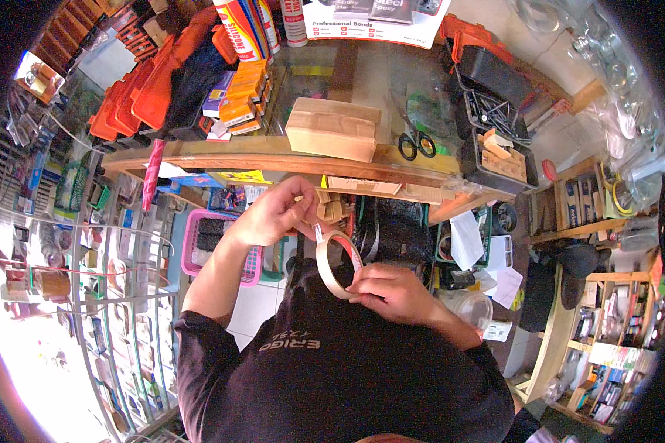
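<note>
A beige roll of masking tape hangs in front of my chest, below the edge of a wooden counter. My right hand grips the roll from its lower right side. My left hand pinches the loose end of the tape at the top of the roll and holds it a little away from the roll. Both forearms come up from my dark shirt.
On the counter lie a taped cardboard box, black scissors and a black tray of nails. Orange cases are stacked at the left. A pink basket sits below the counter, with wire racks left and wooden shelves right.
</note>
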A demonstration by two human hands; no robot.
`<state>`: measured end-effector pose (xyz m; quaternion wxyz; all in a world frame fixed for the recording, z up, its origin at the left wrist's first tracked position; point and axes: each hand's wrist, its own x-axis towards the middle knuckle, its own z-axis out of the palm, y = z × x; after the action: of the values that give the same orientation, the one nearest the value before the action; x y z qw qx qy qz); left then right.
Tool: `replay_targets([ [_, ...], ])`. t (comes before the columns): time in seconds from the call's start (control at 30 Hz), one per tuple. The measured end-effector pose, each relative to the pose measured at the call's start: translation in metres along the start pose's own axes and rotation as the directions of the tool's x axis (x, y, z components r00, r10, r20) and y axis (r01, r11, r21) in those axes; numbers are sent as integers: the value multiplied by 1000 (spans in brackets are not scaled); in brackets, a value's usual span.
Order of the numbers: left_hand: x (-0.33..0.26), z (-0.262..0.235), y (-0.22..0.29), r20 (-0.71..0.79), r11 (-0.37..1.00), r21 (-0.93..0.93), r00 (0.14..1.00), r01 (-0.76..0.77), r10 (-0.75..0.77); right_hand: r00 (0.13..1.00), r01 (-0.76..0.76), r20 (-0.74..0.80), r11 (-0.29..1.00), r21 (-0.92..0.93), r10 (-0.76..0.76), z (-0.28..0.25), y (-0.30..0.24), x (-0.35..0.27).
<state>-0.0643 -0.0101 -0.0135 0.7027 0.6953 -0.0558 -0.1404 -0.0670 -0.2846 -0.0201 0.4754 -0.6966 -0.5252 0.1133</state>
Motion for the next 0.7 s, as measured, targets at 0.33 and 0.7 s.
replay_targets([
  [0.33,1,-13,13,244,987,-116,966,110,-79,984,10,174,993,118,-31,3,4,-1],
  [0.7,19,1,30,380,957,-118,902,266,-204,906,49,412,989,137,-102,-6,13,-3],
])
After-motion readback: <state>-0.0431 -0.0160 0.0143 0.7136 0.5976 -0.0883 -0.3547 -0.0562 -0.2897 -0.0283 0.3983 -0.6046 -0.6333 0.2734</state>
